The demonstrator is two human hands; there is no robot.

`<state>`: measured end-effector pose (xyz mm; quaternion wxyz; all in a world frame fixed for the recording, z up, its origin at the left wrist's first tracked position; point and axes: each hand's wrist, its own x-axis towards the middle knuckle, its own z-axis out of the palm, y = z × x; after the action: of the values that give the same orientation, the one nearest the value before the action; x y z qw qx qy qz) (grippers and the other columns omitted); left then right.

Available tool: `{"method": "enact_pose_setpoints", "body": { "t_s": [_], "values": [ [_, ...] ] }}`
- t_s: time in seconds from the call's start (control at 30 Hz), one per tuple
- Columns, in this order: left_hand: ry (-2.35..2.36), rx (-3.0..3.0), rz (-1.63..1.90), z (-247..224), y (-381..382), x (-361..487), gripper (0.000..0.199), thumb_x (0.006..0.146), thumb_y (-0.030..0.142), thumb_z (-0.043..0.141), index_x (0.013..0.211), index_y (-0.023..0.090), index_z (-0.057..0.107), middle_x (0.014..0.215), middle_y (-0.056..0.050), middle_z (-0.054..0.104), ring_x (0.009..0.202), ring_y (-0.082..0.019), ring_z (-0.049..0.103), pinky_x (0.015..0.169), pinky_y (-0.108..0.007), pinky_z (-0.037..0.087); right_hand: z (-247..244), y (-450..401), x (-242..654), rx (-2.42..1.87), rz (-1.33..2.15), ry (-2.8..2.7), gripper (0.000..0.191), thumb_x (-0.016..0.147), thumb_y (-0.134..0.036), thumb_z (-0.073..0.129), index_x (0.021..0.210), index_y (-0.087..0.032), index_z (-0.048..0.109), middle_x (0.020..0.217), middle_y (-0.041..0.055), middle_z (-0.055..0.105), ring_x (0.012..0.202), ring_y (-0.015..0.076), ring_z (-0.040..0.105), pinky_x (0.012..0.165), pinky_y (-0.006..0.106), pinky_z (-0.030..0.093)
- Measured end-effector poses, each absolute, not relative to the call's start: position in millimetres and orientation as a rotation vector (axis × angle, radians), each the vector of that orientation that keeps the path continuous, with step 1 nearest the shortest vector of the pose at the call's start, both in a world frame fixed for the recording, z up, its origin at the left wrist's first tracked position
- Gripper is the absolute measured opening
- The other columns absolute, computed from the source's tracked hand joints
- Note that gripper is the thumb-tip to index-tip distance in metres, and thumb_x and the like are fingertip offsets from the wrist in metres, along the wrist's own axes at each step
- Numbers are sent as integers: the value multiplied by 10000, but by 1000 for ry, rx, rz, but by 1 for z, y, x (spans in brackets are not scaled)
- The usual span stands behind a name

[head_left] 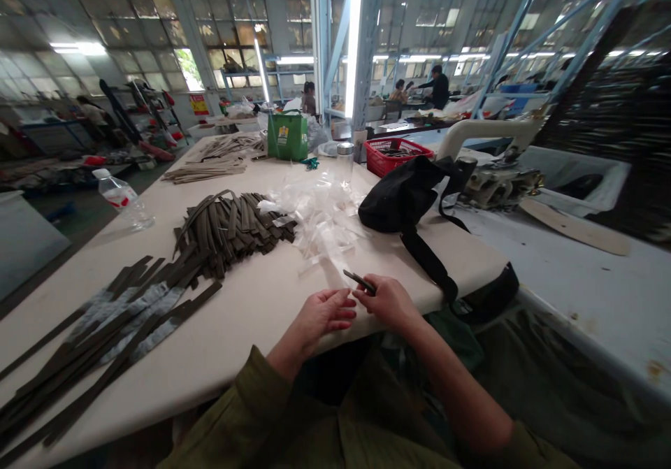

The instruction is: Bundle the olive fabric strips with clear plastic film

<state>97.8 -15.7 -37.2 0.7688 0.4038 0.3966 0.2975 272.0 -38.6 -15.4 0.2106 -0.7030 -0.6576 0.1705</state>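
My right hand [388, 302] is closed around a slim dark tool [361, 282] with a narrow tip pointing left; its exact kind is too small to make out. Close beside it, my left hand [326, 314] has its fingers slightly curled and apart, with nothing visible in them. Both hands are over the table's front edge. Just beyond them lies a heap of clear plastic strips [325, 217], one strip running toward my fingertips; whether I touch it I cannot tell. Left of that heap is a pile of dark flat strips [231, 228].
Long dark strips [105, 336] partly wrapped in plastic lie at left, near a plastic bottle [123, 200]. A black bag [401, 196] sits at right, before a red basket [398, 156] and a sewing machine [493, 161]. A green bag [287, 137] stands farther back.
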Motion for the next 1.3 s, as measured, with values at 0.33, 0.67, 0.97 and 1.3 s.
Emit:
{"method": "enact_pose_setpoints", "body": {
  "t_s": [0.33, 0.67, 0.97, 1.3],
  "values": [
    [881, 794, 878, -35, -9, 86, 296, 618, 344, 811, 772, 141, 661, 741, -31, 675, 633, -120, 630, 610, -225, 499, -13, -42, 256, -1631, 691, -1682, 294, 871, -408, 522, 693, -194, 615, 562, 1, 634, 539, 155, 556, 562, 244, 366],
    [855, 850, 841, -37, -20, 76, 296, 669, 343, 767, 838, 137, 638, 682, -2, 638, 553, -98, 585, 557, -220, 465, -12, -5, 238, -1458, 928, -1606, 296, 804, -415, 577, 686, -152, 644, 576, -21, 571, 551, 125, 508, 537, 226, 378],
    [877, 904, 745, -42, -19, 58, 298, 681, 380, 763, 789, 113, 688, 793, -104, 724, 629, -144, 651, 618, -250, 487, 2, 5, 217, -1348, 894, -1737, 143, 774, -264, 591, 743, -157, 681, 628, -25, 607, 611, 124, 517, 578, 215, 382],
    [977, 940, 792, -35, -15, 53, 309, 687, 423, 745, 753, 123, 709, 774, -104, 733, 598, -143, 659, 572, -227, 469, -3, -14, 225, -1486, 804, -1843, 170, 762, -341, 658, 738, -176, 694, 624, -26, 655, 578, 127, 546, 544, 211, 377]
  ]
}}
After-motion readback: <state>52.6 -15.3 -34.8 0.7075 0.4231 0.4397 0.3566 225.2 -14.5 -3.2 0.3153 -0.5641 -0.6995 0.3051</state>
